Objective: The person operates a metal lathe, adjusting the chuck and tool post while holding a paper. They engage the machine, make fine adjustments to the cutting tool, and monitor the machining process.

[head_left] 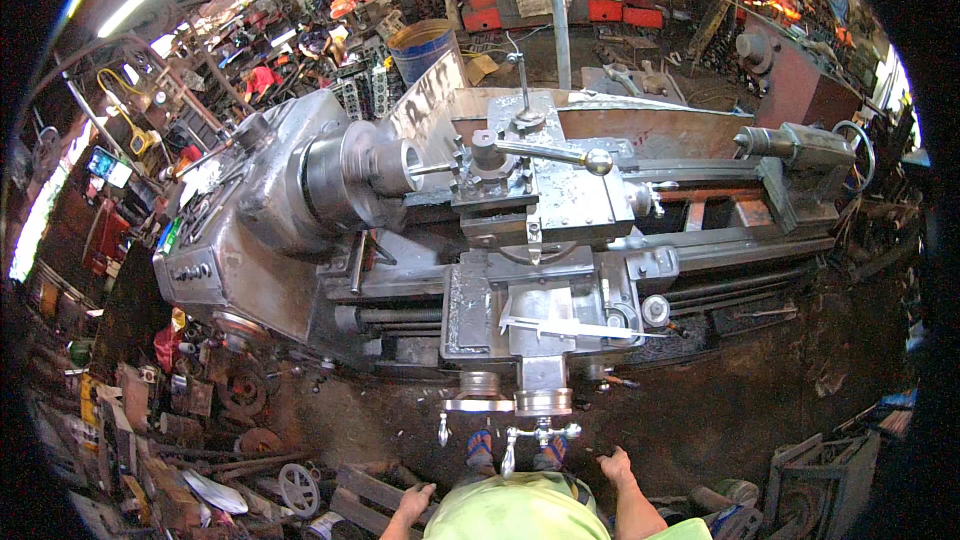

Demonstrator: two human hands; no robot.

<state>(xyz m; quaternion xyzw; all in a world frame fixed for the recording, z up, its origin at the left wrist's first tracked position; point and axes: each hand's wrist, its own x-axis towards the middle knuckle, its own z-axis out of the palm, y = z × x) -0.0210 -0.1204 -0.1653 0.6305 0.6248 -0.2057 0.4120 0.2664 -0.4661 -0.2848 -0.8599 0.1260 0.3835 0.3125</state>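
Observation:
My left hand (415, 500) hangs low at my side, beside some wooden boards, its fingers loosely bent with nothing visible in them. My right hand (617, 464) is held out on the other side, fingers loose and holding nothing I can see. Between and beyond them stands a large metal lathe. Its chuck (335, 180) grips a hollow metal cylinder (395, 168), and a boring bar (432, 169) from the tool post (490, 180) points to the bore. A caliper (560, 328) lies on the carriage (468, 310). Nearest my body are the crank handles (510, 450), untouched by either hand.
The tailstock (800, 165) sits at the lathe's right end. Scrap parts and a spoked wheel (298, 490) crowd the floor at lower left. A metal frame (820, 485) stands at lower right. Behind the lathe are a blue drum (420, 48) and a post (558, 15).

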